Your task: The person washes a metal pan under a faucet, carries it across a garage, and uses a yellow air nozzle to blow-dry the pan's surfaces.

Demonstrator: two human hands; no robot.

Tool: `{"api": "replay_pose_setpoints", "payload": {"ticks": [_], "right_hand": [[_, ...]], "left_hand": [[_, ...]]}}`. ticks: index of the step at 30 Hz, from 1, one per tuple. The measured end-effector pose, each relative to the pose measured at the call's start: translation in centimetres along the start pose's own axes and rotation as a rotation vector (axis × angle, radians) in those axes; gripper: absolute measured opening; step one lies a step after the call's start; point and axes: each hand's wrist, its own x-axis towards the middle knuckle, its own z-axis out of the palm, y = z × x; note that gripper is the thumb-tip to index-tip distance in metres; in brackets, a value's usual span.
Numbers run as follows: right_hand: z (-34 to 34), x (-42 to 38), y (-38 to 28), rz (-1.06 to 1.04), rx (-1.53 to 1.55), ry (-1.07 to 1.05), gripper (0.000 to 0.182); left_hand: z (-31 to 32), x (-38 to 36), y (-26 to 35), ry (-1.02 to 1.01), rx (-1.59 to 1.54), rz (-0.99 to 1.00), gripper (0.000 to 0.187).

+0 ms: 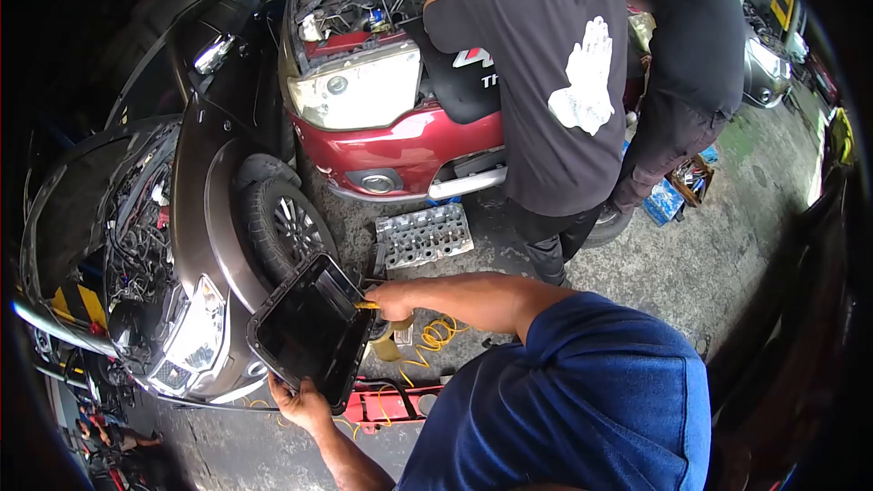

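A black rectangular pan [305, 327] with a raised rim is held up, tilted, in front of the brown car's front wheel. My left hand [305, 403] grips its lower edge, thumb on the rim. My right hand [391, 301] is closed round a thin yellow tool [366, 305] at the pan's right edge; the tool's tip lies by the rim, and its exact kind cannot be made out. Beyond the pan, a silver cylinder head [424, 236] lies on the floor.
The brown car [218, 218] stands left, the red car [391, 153] ahead. Two people [536, 55] in dark shirts lean at its engine bay. A yellow coiled hose [438, 335] and a red floor jack [391, 405] lie below. Blue boxes [664, 203] are at right.
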Motion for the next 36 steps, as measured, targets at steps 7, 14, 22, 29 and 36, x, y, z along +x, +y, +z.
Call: {"api": "replay_pose_setpoints", "payload": {"ticks": [7, 14, 22, 29, 36], "right_hand": [[-1.9, -3.6, -3.1, -0.272, 0.36, -0.268, 0.038], [-4.2, -4.6, -5.8, -0.169, 0.093, 0.054, 0.032], [-2.3, -2.8, -3.6, -0.093, 0.089, -0.045, 0.034], [-2.3, -1.4, -4.9, -0.192, 0.102, -0.121, 0.031], [-3.0, -1.9, -5.6, -0.211, 0.204, -0.167, 0.035]], "left_hand": [[2.2, 3.8, -1.4, -0.267, 0.514, 0.48, 0.027], [5.0, 4.1, -4.9, -0.655, 0.886, 0.529, 0.018], [5.0, 2.0, -10.9, -0.632, 0.949, 0.479, 0.015], [4.7, 1.8, -11.2, -0.599, 0.795, 0.6, 0.031], [4.7, 3.4, -11.2, -0.68, 0.539, 0.704, 0.034]]}}
